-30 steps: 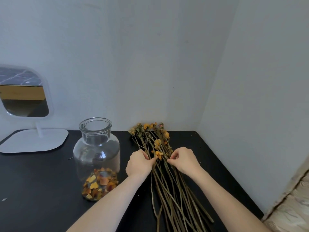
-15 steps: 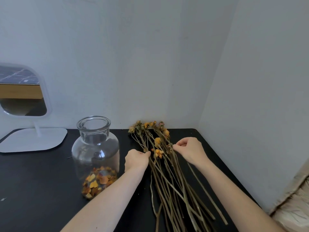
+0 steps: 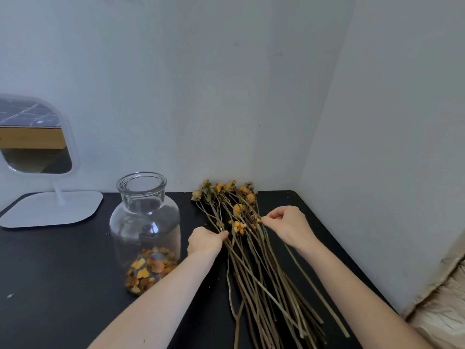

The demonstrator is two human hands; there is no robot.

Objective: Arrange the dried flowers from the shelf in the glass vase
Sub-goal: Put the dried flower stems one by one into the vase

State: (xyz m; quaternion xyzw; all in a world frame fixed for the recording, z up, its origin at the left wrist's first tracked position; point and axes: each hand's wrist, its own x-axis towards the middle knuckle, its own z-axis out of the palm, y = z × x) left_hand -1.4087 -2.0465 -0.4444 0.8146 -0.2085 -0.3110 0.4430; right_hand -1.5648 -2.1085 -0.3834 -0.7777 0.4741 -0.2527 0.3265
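A bunch of dried flowers with long tan stems and small orange heads lies flat on the black shelf top, heads toward the back wall. My left hand pinches stems at the bunch's left side, just below the heads. On the right side my right hand pinches a stem near a flower head, fingers curled. The clear glass vase stands upright left of the bunch, with dried orange petals at its bottom and no stems in it.
A white standing mirror on a flat white base sits at the back left. White walls close the back and right sides. A beige fabric surface lies past the shelf's right front edge.
My right hand has moved right and toward the back, away from my left hand, drawing a stem out to the right side of the bunch. My left hand stayed on the stems.
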